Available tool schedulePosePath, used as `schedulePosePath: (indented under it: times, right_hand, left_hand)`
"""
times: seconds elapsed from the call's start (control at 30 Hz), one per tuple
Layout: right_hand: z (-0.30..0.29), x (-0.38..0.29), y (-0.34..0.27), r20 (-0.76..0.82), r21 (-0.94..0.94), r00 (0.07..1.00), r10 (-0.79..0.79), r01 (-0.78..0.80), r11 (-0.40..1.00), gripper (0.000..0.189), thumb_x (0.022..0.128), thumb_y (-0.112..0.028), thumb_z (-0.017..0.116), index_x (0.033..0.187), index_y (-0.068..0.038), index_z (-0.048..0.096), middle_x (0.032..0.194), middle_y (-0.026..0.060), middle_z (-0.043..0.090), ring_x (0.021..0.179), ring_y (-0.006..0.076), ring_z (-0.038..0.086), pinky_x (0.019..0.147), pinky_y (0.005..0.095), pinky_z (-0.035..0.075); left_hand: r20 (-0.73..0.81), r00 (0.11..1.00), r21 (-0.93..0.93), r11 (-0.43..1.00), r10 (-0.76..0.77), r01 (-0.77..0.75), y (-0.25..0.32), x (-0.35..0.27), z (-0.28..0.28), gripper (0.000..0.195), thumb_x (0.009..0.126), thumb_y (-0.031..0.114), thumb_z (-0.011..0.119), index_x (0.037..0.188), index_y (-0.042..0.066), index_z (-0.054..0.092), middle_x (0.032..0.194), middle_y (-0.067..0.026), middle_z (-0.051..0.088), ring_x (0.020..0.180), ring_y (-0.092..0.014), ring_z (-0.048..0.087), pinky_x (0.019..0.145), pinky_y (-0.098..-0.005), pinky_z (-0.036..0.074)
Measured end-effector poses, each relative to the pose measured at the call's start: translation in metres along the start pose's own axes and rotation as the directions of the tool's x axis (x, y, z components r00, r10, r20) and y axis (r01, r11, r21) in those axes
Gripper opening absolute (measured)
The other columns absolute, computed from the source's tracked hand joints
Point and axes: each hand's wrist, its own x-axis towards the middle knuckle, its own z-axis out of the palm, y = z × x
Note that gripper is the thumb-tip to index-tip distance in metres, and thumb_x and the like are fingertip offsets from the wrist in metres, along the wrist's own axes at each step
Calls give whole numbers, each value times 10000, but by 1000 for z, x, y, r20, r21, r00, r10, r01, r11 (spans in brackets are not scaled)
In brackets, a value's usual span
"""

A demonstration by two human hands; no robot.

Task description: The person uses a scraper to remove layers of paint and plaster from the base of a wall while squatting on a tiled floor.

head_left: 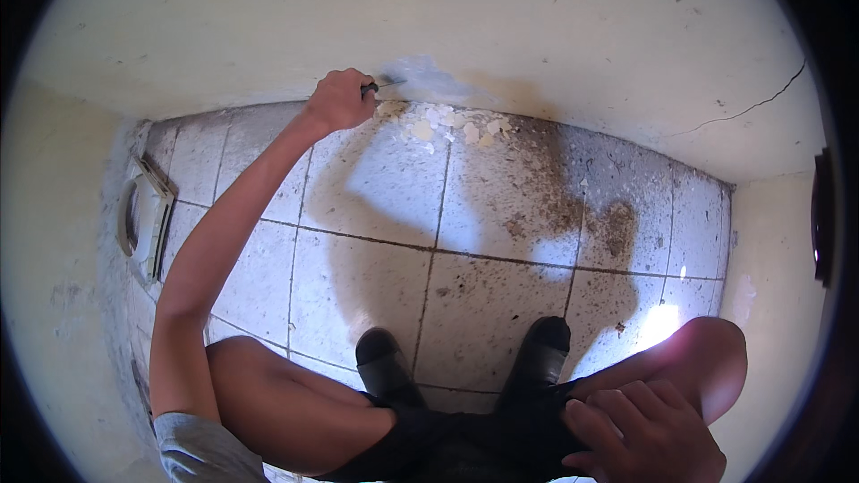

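My left hand (342,100) reaches forward and is shut around the dark handle of a scraper (390,84). Its thin blade shows nearly edge-on and lies at the lower part of a cream-painted wall (402,7). Beside the blade is a pale bluish-grey patch (426,74) where the paint has come off. Below it, cream and white paint flakes (423,129) are scattered on the floor at the wall's foot. My right hand (647,426) rests over my right thigh, its fingers loosely bent and holding nothing visible.
Worn white floor tiles (376,248) with dark joints and brown dirt lie ahead. A whitish frame-like object (151,221) stands by the left wall. A dark object (822,218) is at the right wall. A crack (751,105) crosses the wall. My feet are on the tiles.
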Motion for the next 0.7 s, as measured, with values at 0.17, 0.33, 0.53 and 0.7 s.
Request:
schedulePosePath:
  times: [0.17,0.33,0.53,0.7]
  right_hand:
    - [-4,0,-8,85,-20,996,19,-18,1000,445,849,-216,664,1228,-7,561,1071,115,589,1029,284,560,895,403,425]
    - [-1,-5,-11,79,-25,997,23,-21,999,450,845,-213,672,1230,-9,562,1097,117,597,1045,284,564,908,403,430]
    - [-1,-7,-9,72,-33,996,47,-45,998,458,833,-215,688,1232,-27,565,1119,110,607,1061,285,571,919,404,433]
    - [-3,-3,-7,92,-45,995,47,-43,998,462,829,-213,694,1239,-40,568,1124,104,609,1061,287,574,920,411,433]
  left_hand:
    - [-22,999,-48,998,-50,49,14,-19,-27,338,883,225,623,1167,55,691,957,-226,696,875,-338,691,833,-377,540]
    - [-72,995,-98,993,-66,59,12,-25,-28,293,866,195,592,1089,51,716,908,-206,706,885,-359,683,860,-392,543]
    - [-79,994,-109,992,-74,65,19,-27,-26,267,873,175,578,1059,44,718,913,-215,700,877,-375,676,842,-417,544]
    - [-114,991,-6,997,75,-77,-1,-18,5,299,889,171,608,1150,43,680,943,-214,696,867,-372,676,815,-397,549]
